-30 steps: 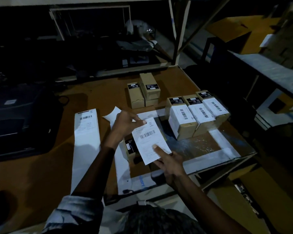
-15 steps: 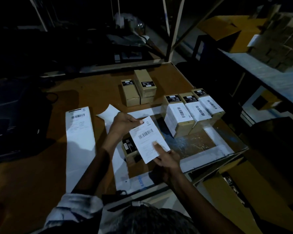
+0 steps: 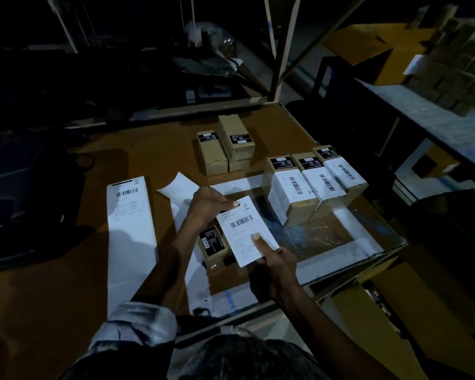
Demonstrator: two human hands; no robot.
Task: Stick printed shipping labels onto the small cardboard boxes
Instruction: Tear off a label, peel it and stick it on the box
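A white shipping label (image 3: 243, 226) with a barcode hangs over a small cardboard box (image 3: 213, 246) that has a black sticker on its top. My left hand (image 3: 207, 205) pinches the label's far corner. My right hand (image 3: 276, 260) pinches its near corner, thumb on the printed face. The label covers the box's right part. Three labelled boxes (image 3: 317, 187) stand in a row to the right. A group of unlabelled boxes (image 3: 225, 146) sits farther back.
A long strip of labels (image 3: 129, 229) lies on the brown table (image 3: 52, 283) to the left, with a loose white backing sheet (image 3: 178, 186) beside my left hand. A dark printer (image 3: 17, 198) sits at far left. A shelf post (image 3: 281, 48) rises behind.
The two hands have lowered the label a little toward the box beneath it and both keep their hold. The camera view has shifted slightly.
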